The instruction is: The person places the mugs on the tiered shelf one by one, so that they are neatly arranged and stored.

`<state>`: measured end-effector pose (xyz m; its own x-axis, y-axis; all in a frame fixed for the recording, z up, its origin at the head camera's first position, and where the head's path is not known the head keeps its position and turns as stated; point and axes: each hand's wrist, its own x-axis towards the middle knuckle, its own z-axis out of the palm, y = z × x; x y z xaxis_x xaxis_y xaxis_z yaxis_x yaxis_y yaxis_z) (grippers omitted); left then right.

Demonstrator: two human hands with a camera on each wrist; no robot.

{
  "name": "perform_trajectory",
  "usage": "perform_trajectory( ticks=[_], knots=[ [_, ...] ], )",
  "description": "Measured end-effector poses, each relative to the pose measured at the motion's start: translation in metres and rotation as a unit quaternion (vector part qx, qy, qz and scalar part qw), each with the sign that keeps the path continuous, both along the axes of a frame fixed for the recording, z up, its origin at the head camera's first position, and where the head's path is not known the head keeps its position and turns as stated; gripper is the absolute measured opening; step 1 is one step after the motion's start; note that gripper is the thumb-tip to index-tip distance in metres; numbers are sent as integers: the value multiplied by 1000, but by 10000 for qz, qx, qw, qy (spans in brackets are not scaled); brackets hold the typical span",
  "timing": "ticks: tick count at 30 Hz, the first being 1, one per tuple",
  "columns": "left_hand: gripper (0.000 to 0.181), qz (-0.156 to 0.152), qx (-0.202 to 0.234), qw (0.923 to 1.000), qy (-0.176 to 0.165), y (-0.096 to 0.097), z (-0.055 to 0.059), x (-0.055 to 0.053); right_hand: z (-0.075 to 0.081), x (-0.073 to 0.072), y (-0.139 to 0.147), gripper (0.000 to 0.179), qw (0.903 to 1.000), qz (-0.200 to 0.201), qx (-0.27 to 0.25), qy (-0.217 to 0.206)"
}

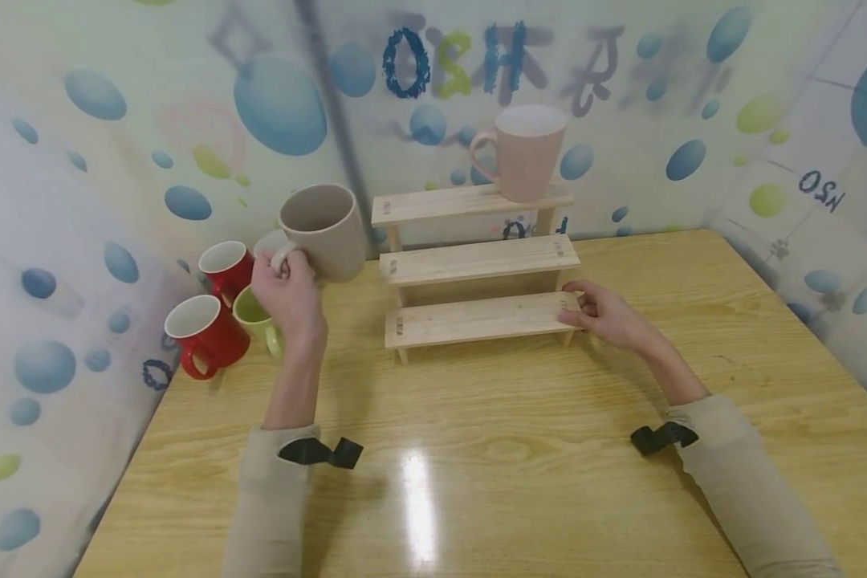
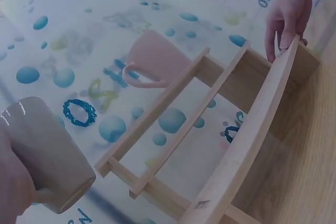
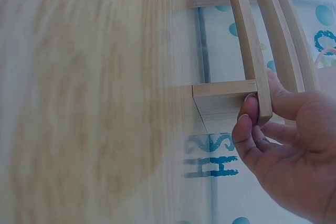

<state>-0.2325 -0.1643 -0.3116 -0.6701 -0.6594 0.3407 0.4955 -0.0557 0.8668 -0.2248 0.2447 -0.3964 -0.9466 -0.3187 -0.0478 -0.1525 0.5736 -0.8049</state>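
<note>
My left hand [image 1: 286, 295] grips the handle of a grey-beige mug [image 1: 327, 234], raised above the table just left of a three-step wooden rack [image 1: 480, 317]. In the left wrist view the same mug [image 2: 47, 153] hangs tilted beside the rack's end. My right hand [image 1: 610, 315] pinches the right end of the lowest step; the right wrist view shows thumb and fingers around that board's end [image 3: 262, 95]. On the right part of the top step stands a pink mug [image 1: 530, 156], its handle toward the left.
Two red mugs, one in front [image 1: 213, 333] and one behind [image 1: 231, 269], stand at the table's left side. Beside them is a green mug [image 1: 256, 317], partly hidden by my left hand. Patterned curtains [image 1: 419, 48] surround the wooden table [image 1: 491, 466].
</note>
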Motion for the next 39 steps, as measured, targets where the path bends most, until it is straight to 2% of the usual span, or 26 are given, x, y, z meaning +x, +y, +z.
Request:
perform_trajectory(
  ticks=[6, 10, 14, 19, 23, 30, 39],
  knots=[
    [30, -99, -253, 9996, 93, 5, 16, -6, 2, 1, 0, 57, 10000, 48, -55, 41],
    [33, -361, -364, 9986, 132, 11, 23, -12, 2, 2, 0, 56, 9999, 98, -49, 112],
    [32, -656, -438, 9969, -79, 16, 28, -18, 2, 2, 0, 56, 9999, 116, -29, 108],
    [31, -1118, -682, 9910, -260, 24, 35, -28, 1, 2, 0, 57, 9999, 122, -38, 93],
    [31, -1366, -853, 9865, -310, 31, 41, -38, 1, 1, 1, 57, 9999, 130, -35, 108],
    [31, -1708, -1043, 9776, -659, 43, 44, -59, 0, 0, 2, 56, 9998, 124, -59, 119],
    [31, -2162, -941, 9687, -779, 54, 45, -80, 0, 0, 1, 56, 9999, 100, -48, 70]
  ],
)
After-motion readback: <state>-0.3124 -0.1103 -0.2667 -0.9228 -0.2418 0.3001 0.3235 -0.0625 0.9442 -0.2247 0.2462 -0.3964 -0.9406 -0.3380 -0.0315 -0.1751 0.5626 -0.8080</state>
